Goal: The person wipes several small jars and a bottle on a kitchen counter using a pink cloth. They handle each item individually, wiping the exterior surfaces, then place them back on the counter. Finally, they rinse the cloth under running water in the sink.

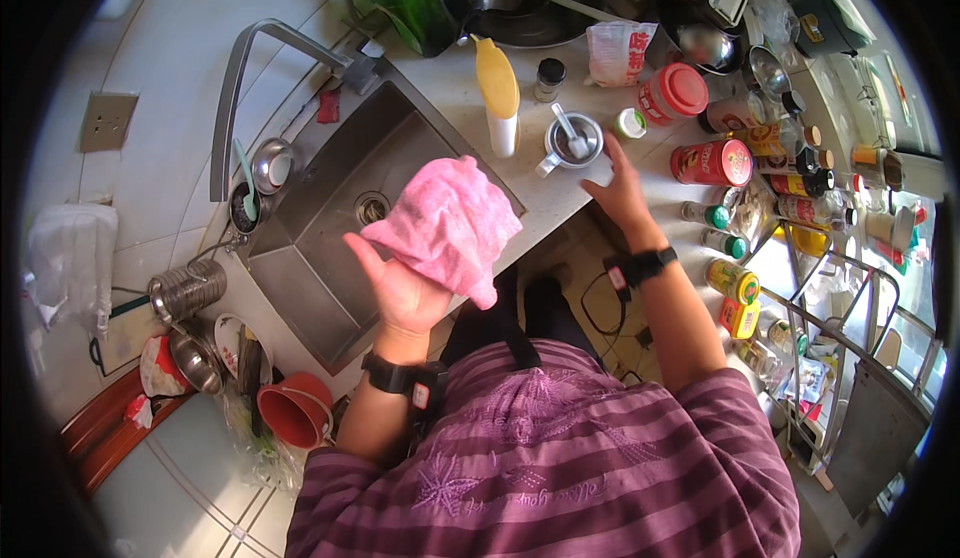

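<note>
A crumpled pink cloth (454, 220) lies over the palm and fingers of my left hand (409, 295), above the near edge of the steel sink (304, 258). The thumb stands out to the side, and the cloth hides the other fingers. My right hand (624, 194) holds nothing, its thumb and fingers apart at the counter's front edge. Just left of those fingers is a small round steel container with a handle (553, 154). A white spoon (576, 142) rests in it. Close by are an open small jar with a green rim (631, 124) and a black-capped shaker (550, 79).
A yellow-and-white bottle (497, 97) stands beside the sink, under the square faucet (262, 29). Red-lidded canisters (679, 93) and several seasoning bottles crowd the right. Behind are a wok (517, 14) and a green pump bottle (416, 14). A red bucket (295, 408) sits lower left.
</note>
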`<control>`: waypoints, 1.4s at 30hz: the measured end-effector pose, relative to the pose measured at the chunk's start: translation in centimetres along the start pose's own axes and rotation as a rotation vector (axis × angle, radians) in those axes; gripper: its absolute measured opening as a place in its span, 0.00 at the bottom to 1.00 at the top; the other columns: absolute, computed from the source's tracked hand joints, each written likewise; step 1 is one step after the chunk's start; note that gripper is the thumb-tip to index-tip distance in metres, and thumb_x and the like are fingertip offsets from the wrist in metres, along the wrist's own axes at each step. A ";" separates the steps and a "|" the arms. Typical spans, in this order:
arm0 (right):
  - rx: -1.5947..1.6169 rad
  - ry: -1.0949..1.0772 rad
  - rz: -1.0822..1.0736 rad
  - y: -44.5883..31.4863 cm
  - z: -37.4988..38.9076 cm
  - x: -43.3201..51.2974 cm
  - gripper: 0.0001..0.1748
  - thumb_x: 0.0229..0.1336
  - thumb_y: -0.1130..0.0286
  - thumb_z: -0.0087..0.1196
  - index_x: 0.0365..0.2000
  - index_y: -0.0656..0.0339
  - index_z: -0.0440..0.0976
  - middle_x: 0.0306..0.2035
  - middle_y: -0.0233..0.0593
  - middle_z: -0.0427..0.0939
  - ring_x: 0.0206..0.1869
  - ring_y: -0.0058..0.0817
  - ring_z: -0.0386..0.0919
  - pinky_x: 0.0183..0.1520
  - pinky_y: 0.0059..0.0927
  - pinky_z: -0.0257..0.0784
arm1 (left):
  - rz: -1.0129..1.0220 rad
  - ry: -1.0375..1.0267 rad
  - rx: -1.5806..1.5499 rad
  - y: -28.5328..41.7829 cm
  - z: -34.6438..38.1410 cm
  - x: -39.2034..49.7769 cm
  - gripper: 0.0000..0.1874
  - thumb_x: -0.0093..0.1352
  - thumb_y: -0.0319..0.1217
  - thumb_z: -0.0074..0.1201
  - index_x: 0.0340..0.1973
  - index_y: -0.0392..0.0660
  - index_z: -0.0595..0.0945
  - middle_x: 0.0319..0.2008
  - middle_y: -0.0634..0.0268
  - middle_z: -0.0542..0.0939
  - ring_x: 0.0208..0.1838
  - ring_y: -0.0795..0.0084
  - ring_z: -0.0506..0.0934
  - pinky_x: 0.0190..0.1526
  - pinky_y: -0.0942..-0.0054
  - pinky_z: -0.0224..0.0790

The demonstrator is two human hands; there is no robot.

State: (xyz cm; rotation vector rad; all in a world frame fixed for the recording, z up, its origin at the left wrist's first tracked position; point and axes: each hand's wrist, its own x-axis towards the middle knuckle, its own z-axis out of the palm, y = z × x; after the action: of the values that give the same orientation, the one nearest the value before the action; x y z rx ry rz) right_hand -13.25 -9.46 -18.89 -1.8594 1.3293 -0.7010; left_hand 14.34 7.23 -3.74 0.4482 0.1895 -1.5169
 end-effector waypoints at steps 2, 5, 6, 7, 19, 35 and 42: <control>-0.002 -0.169 0.265 -3.7 -2.5 -1.4 0.43 0.50 0.73 0.66 0.66 0.62 0.59 0.53 0.46 0.76 0.56 0.31 0.74 0.61 0.35 0.68 | -0.026 -0.062 0.050 -0.6 0.8 0.2 0.46 0.67 0.65 0.48 0.68 0.43 0.64 0.68 0.59 0.66 0.71 0.57 0.63 0.72 0.51 0.50; 0.447 -0.174 0.248 -6.9 -3.0 -4.8 0.31 0.60 0.71 0.59 0.62 0.62 0.63 0.50 0.43 0.78 0.51 0.29 0.75 0.55 0.32 0.70 | -0.017 0.044 0.267 -3.5 -0.6 1.0 0.28 0.71 0.46 0.53 0.60 0.43 0.70 0.57 0.62 0.74 0.62 0.62 0.71 0.64 0.55 0.62; 0.653 -0.209 0.182 -9.7 -3.0 -5.1 0.34 0.63 0.64 0.58 0.65 0.59 0.59 0.56 0.42 0.73 0.59 0.31 0.69 0.61 0.36 0.65 | -0.048 0.049 0.316 -4.6 -0.4 1.2 0.22 0.72 0.40 0.54 0.57 0.43 0.72 0.54 0.63 0.76 0.59 0.64 0.74 0.63 0.57 0.65; 0.975 -0.305 0.211 -11.3 -2.9 -5.5 0.43 0.63 0.56 0.59 0.70 0.56 0.50 0.64 0.44 0.64 0.67 0.34 0.61 0.67 0.39 0.58 | -0.121 0.011 0.330 -5.8 0.5 1.5 0.17 0.72 0.34 0.54 0.54 0.45 0.74 0.51 0.63 0.78 0.56 0.65 0.76 0.62 0.59 0.66; 0.690 0.045 0.223 -7.3 -4.4 -7.7 0.26 0.73 0.64 0.41 0.68 0.56 0.59 0.30 0.42 0.78 0.19 0.23 0.75 0.20 0.18 0.66 | 0.276 -0.071 1.510 -10.9 -4.5 7.7 0.25 0.69 0.27 0.54 0.61 0.38 0.68 0.57 0.53 0.71 0.50 0.67 0.77 0.47 0.69 0.73; -0.478 -0.028 -0.412 -6.9 0.4 1.4 0.31 0.52 0.69 0.59 0.60 0.50 0.71 0.66 0.38 0.64 0.62 0.51 0.63 0.64 0.49 0.62 | 0.165 -0.124 1.284 -11.3 -9.5 14.5 0.20 0.80 0.41 0.33 0.39 0.42 0.78 0.31 0.70 0.73 0.28 0.82 0.67 0.30 0.81 0.64; -0.407 0.117 -0.344 -7.6 2.3 2.8 0.26 0.59 0.72 0.54 0.59 0.55 0.69 0.61 0.48 0.68 0.61 0.53 0.64 0.64 0.48 0.62 | 0.173 -0.186 1.328 -12.0 -12.7 14.8 0.13 0.79 0.39 0.42 0.41 0.41 0.72 0.34 0.67 0.75 0.35 0.78 0.71 0.39 0.76 0.68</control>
State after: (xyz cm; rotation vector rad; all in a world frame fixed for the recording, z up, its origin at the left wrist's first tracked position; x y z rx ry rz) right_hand -6.37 -10.09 -14.03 -2.4461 1.3104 -0.7627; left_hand 5.39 -1.21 -23.05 1.3023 -1.0437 -1.3263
